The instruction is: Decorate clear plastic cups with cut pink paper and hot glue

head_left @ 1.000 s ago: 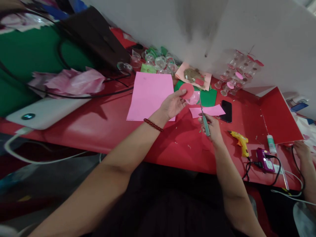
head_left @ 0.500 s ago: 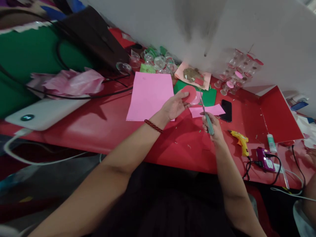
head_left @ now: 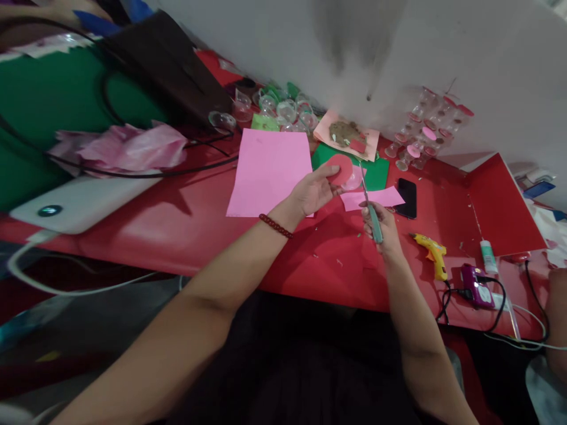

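My left hand (head_left: 315, 190) pinches a red paper disc (head_left: 340, 171) by its edge, thumb on top. Beside and partly beneath the disc is a clear plastic piece with pink paper (head_left: 354, 179). My right hand (head_left: 384, 229) is closed around the grey-green handles of a pair of scissors (head_left: 375, 223), whose blades point up at the pink paper's right side. Whether the blades touch the paper I cannot tell. Below them lies a pink paper strip (head_left: 376, 198), and behind is a green sheet (head_left: 377, 173). A large pink sheet (head_left: 270, 171) rests left of my hands.
A black phone (head_left: 406, 198), a yellow glue gun (head_left: 432, 255), a glue stick (head_left: 488, 257) and a purple power adapter (head_left: 477, 285) with cords lie on the right. Clear plastic cups (head_left: 286, 111) stand at the back. A white power bank-like box (head_left: 75, 203) sits left. Another person's arm (head_left: 557, 313) shows far right.
The pink paper by the red disc now extends farther right along the scissor blades. My hands have barely moved. The other person's arm at the far right has shifted.
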The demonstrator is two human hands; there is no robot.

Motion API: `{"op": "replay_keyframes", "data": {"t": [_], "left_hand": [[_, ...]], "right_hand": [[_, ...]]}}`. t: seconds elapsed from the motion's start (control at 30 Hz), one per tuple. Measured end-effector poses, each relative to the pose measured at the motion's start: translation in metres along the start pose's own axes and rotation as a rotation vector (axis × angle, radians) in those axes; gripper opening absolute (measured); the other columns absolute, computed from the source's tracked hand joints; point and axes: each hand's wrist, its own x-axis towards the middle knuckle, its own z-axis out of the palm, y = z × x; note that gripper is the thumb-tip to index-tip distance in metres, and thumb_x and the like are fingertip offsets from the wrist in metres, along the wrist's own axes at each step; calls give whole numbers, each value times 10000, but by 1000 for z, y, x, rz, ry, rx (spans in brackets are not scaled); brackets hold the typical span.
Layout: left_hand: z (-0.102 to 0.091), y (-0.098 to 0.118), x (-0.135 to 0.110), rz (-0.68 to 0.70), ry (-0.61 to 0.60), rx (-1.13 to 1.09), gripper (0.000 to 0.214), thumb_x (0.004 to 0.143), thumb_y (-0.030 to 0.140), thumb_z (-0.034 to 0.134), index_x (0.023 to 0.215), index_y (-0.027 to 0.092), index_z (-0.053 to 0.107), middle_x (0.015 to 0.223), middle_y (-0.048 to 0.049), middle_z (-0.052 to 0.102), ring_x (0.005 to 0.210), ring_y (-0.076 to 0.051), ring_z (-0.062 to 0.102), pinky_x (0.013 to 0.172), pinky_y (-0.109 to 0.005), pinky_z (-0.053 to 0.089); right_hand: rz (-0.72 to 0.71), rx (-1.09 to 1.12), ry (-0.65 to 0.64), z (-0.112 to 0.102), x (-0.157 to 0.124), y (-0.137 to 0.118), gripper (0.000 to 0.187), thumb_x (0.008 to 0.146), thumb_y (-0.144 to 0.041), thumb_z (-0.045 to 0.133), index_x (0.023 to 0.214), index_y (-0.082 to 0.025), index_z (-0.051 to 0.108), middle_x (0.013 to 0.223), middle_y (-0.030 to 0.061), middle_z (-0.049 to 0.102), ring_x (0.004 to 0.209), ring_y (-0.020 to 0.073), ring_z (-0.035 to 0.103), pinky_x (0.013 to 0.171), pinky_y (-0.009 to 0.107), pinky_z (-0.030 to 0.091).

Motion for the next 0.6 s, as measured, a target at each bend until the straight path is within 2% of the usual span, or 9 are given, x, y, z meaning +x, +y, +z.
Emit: {"op": "replay_keyframes", "data": {"t": [0.2, 0.6], "left_hand": [[-1, 2, 2, 0, 20, 48, 174, 825, 299, 827, 847, 210, 678, 818, 13, 724, 813, -149, 732, 840, -297, 607], [-6, 3, 4, 5, 86, -18, 218, 773, 280, 876, 911, 213, 721, 875, 11, 772, 820, -132, 726, 797, -264, 599]], "right_hand": [[24, 46, -8, 3, -2, -4, 474, 657, -521, 917, 938, -225, 676, 590, -111, 472, 406, 33, 338, 400, 229, 196], [30, 0, -4, 2, -1, -3, 513, 644, -558, 931, 944, -207, 706, 573, -103, 492, 392, 40, 364, 391, 224, 258]]}}
